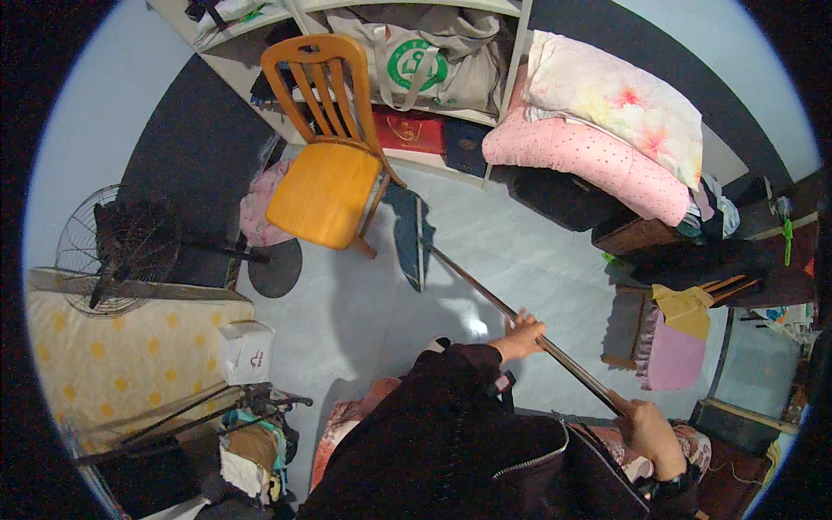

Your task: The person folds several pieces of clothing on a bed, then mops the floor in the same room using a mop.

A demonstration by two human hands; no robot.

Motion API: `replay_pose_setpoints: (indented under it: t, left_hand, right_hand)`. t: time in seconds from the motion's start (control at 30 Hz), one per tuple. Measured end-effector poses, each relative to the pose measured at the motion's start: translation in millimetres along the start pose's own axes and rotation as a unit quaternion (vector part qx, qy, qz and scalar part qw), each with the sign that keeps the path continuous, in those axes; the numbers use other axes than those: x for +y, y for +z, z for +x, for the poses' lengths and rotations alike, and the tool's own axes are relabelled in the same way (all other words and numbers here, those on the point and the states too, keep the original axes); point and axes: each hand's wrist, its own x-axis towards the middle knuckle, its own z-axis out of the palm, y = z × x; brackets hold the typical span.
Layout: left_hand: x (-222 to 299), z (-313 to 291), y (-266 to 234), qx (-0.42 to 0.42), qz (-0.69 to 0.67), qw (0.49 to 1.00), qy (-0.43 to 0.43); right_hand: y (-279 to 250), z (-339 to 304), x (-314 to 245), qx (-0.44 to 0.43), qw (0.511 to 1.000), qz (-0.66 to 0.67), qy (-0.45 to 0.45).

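Both my hands are on the metal handle of a flat mop [490,297] that slants across the view. Its dark blue-green cloth head [407,243] lies flat on the pale tiled floor, close to the legs of a wooden chair [325,186]. My left hand [520,336] is closed around the middle of the handle. Nearer my body, at the handle's upper end, my right hand [648,433] grips it with the fingers wrapped round.
A black standing fan [121,251] is at the left, beside a yellow-patterned mattress [113,347] and a white box [247,353]. Shelving holds a grey bag [425,65]. Folded pink bedding [589,160] is piled at the far right; a purple-covered seat [676,351] stands nearer.
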Motion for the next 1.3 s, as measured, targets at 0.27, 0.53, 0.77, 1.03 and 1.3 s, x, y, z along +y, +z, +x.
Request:
replay_pose_setpoints:
  t: [0.27, 0.53, 0.77, 1.03, 1.3]
  left_hand:
    - [134, 0, 96, -0.085, 0.006, 0.977, 0.195]
    - [102, 19, 86, -0.011, 0.145, 0.972, 0.183]
    - [8, 39, 7, 0.268, 0.144, 0.948, -0.093]
    - [-37, 60, -3, 0.230, 0.035, 0.954, -0.189]
    - [28, 45, 112, 0.057, 0.054, 0.996, -0.053]
  right_hand:
    - [-33, -139, 31, 0.068, 0.996, 0.063, -0.002]
    - [-1, -109, 64, 0.031, 0.989, 0.126, 0.069]
    - [52, 66, 75, 0.109, 0.969, 0.211, -0.071]
    - [108, 136, 80, -0.065, 0.787, 0.604, 0.113]
    - [140, -18, 116, -0.036, 0.795, 0.570, 0.204]
